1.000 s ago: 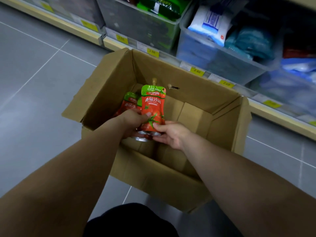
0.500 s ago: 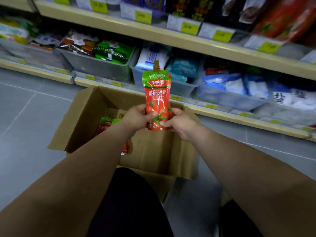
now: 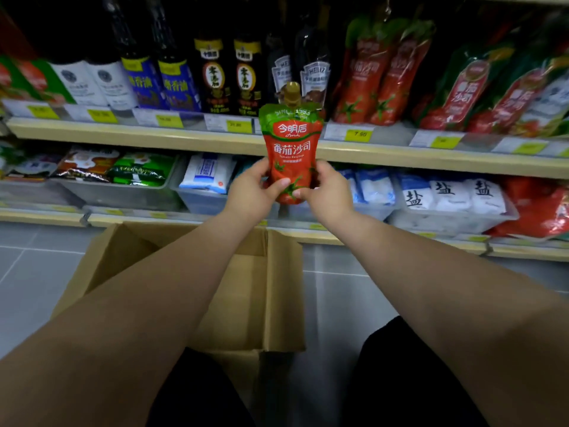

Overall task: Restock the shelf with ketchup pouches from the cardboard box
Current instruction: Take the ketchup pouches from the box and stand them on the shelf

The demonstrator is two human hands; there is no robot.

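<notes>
A red and green ketchup pouch (image 3: 291, 146) with a tan spout is held upright in front of the shelf edge (image 3: 191, 140). My left hand (image 3: 249, 192) grips its lower left side and my right hand (image 3: 331, 191) grips its lower right side. Similar ketchup pouches (image 3: 381, 72) stand on the upper shelf just to the right of it. The open cardboard box (image 3: 277, 291) sits on the floor below my arms; its inside is mostly hidden by my left forearm.
Dark sauce bottles (image 3: 228, 75) line the upper shelf to the left. Grey bins with salt bags (image 3: 446, 192) and other packets (image 3: 138, 171) fill the lower shelf. Grey tiled floor (image 3: 335, 303) lies right of the box. My dark-clothed knees are at the bottom.
Both hands lifted the pouch out of the box and up to the height of the upper shelf. The view rose from the box to the shelves.
</notes>
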